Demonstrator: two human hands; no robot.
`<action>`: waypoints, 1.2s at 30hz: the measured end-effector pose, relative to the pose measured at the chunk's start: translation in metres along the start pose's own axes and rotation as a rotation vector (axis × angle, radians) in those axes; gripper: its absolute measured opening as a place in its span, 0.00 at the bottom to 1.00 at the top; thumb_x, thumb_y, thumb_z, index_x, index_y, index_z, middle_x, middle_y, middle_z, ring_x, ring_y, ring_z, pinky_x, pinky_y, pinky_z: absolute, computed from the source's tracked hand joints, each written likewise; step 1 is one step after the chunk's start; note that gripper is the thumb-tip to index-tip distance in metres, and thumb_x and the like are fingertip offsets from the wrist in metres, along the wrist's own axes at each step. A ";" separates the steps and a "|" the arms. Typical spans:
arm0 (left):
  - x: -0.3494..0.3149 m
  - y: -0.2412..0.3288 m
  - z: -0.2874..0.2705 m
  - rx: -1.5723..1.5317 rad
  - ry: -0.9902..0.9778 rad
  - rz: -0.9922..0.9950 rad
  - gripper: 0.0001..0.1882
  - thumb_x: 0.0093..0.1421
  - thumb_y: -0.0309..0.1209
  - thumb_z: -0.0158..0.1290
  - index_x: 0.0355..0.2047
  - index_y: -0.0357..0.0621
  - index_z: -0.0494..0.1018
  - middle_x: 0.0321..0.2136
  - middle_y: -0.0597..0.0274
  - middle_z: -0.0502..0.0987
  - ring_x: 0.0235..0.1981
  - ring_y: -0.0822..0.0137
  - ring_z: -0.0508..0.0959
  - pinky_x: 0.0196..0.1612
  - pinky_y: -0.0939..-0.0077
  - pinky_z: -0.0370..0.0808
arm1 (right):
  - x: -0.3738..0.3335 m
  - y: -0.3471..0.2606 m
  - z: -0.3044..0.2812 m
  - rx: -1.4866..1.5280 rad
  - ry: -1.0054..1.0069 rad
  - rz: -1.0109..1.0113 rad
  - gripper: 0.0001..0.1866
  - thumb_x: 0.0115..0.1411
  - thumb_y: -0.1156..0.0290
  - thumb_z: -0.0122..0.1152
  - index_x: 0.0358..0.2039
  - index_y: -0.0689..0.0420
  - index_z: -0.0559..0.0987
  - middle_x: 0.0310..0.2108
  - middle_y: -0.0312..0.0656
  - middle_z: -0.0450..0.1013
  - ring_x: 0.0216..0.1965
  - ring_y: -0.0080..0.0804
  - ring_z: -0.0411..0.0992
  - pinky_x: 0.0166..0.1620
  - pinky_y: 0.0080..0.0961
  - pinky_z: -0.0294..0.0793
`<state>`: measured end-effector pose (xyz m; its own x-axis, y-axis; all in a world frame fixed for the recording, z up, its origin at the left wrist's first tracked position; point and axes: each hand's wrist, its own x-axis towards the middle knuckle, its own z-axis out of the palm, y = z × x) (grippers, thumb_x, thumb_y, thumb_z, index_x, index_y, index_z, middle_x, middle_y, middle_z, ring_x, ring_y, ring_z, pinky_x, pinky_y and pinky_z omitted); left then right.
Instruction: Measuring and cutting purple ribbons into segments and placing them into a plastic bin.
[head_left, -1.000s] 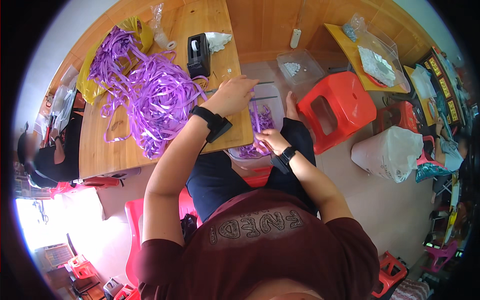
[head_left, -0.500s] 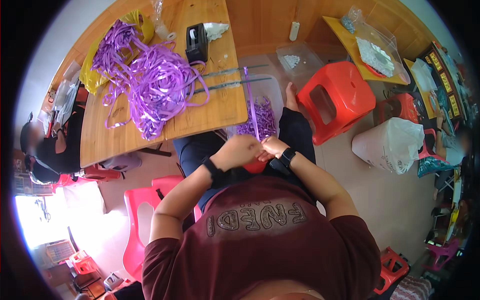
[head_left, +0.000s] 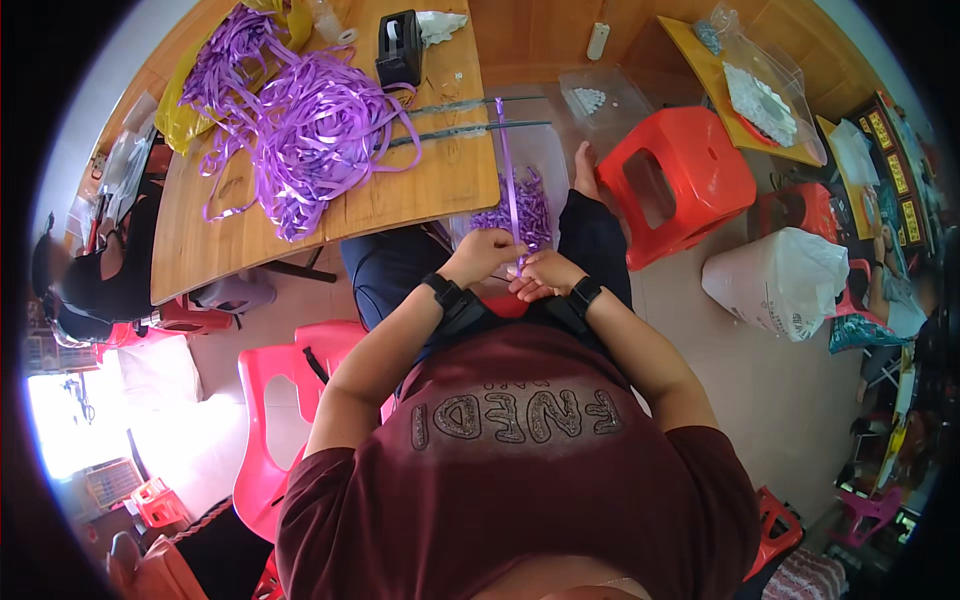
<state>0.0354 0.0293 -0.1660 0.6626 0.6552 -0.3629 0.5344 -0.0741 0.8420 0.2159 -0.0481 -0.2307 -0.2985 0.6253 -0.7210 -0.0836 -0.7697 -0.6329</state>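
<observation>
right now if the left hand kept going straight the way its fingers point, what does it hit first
The left hand points across the lap toward the right hand, which it nearly touches. It would probably meet the thin purple ribbon strip pinched between them first, then the right hand's fingers; depth is hard to judge from above.

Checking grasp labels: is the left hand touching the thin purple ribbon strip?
Touching. The head view shows the left hand closed on the thin purple ribbon strip, which runs straight up from its fingers, beside the right hand.
</observation>
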 end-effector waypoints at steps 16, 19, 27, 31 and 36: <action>-0.010 -0.016 0.002 -0.296 0.173 0.087 0.12 0.66 0.34 0.55 0.46 0.42 0.80 0.33 0.70 0.79 0.31 0.80 0.73 0.36 0.83 0.71 | 0.009 0.000 -0.021 -0.514 0.116 -0.223 0.11 0.60 0.68 0.63 0.35 0.63 0.85 0.28 0.42 0.81 0.24 0.26 0.77 0.29 0.23 0.75; -0.010 -0.028 0.011 -0.114 0.086 0.148 0.11 0.62 0.33 0.58 0.41 0.40 0.81 0.31 0.62 0.81 0.33 0.71 0.79 0.39 0.76 0.75 | 0.005 -0.004 -0.013 -0.445 0.056 -0.239 0.10 0.59 0.70 0.62 0.35 0.63 0.85 0.28 0.43 0.81 0.27 0.29 0.79 0.32 0.24 0.77; 0.005 -0.016 0.008 -0.106 -0.003 0.152 0.11 0.59 0.33 0.63 0.36 0.37 0.81 0.35 0.60 0.81 0.39 0.68 0.79 0.45 0.73 0.74 | 0.010 0.004 -0.015 -0.430 0.011 -0.250 0.08 0.59 0.73 0.61 0.36 0.62 0.85 0.28 0.44 0.81 0.29 0.31 0.79 0.34 0.25 0.79; 0.007 -0.029 0.008 -0.018 -0.063 0.380 0.11 0.57 0.34 0.63 0.35 0.40 0.81 0.31 0.58 0.81 0.35 0.65 0.80 0.42 0.72 0.75 | 0.007 0.002 -0.013 -0.382 -0.013 -0.243 0.08 0.57 0.73 0.64 0.34 0.63 0.85 0.27 0.42 0.81 0.28 0.30 0.79 0.34 0.24 0.78; 0.005 -0.037 0.009 -0.153 -0.096 0.277 0.10 0.59 0.34 0.63 0.36 0.39 0.81 0.29 0.64 0.81 0.32 0.74 0.77 0.39 0.78 0.74 | 0.002 -0.004 -0.006 -0.388 -0.049 -0.230 0.11 0.57 0.64 0.71 0.32 0.60 0.85 0.24 0.35 0.79 0.26 0.22 0.76 0.32 0.18 0.74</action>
<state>0.0237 0.0287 -0.2025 0.8220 0.5517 -0.1413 0.2464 -0.1208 0.9616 0.2216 -0.0433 -0.2310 -0.3592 0.7605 -0.5409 0.2071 -0.5002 -0.8408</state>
